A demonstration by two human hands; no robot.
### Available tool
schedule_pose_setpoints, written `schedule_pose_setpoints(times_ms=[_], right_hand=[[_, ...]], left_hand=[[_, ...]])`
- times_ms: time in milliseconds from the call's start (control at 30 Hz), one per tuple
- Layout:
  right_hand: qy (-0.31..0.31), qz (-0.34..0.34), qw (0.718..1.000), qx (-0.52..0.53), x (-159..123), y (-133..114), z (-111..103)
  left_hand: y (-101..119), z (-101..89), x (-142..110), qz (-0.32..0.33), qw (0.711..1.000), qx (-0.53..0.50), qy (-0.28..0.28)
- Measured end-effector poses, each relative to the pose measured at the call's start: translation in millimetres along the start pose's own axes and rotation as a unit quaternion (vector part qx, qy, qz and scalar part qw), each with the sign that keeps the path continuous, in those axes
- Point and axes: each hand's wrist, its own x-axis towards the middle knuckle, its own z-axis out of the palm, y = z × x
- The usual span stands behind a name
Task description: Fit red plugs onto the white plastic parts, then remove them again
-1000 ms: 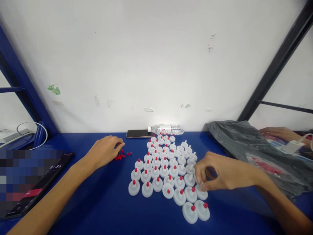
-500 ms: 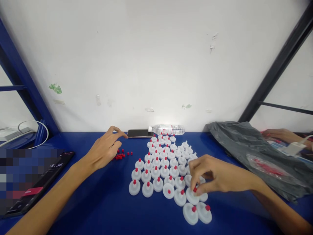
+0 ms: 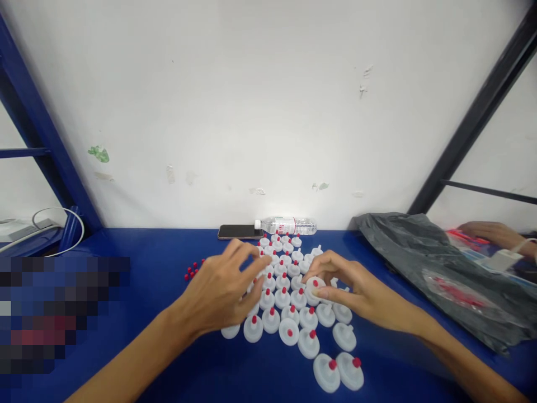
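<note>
My right hand [image 3: 350,282] pinches one white disc [image 3: 309,294] by its rim, between thumb and fingers. The disc is tilted so its red-capped nozzle points toward me. Across from it, my left hand [image 3: 226,282] hovers over the left part of the disc group, fingers apart and nothing visible in them. Many similar white discs with nozzles, such as the front disc [image 3: 326,374], lie beneath and around both hands; most wear red caps. One nearby disc [image 3: 344,337] has a bare nozzle. Several loose red caps [image 3: 192,271] lie left of my left hand, which partly hides them.
A dark phone [image 3: 239,232] and a clear water bottle [image 3: 289,225] lie at the back against the wall. On the right, a grey plastic bag [image 3: 403,252] carries a clear packet of red pieces [image 3: 457,291]. Another person's hand [image 3: 490,232] is beyond the right frame post.
My right hand has lifted a disc and moved it left and back. My left hand has moved right, from beside the loose red caps to over the discs.
</note>
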Motion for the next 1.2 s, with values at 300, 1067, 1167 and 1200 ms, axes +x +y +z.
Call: schedule_pose_setpoints(times_ms=[300, 1067, 1167, 1200], right_hand=[[-0.025, -0.009, 0.999, 0.029, 9.0, -9.8, 25.6], [0.175, -0.135, 0.97, -0.096, 18.3, -0.4, 46.7], [0.267, -0.158, 0.927, -0.212, 18.6, 14.5, 29.1], [0.285, -0.141, 0.92, -0.229, 19.2, 18.7, 21.7]], left_hand=[[32.7, 7.0, 0.0, 0.126, 0.989, 0.057, -0.042], [23.3, 7.2, 2.9, -0.166, 0.971, -0.149, -0.091], [-13.3, -4.6, -1.6, -0.336, 0.931, -0.091, -0.112], [-29.6, -9.6, -4.4, -0.371, 0.918, -0.06, -0.123]])
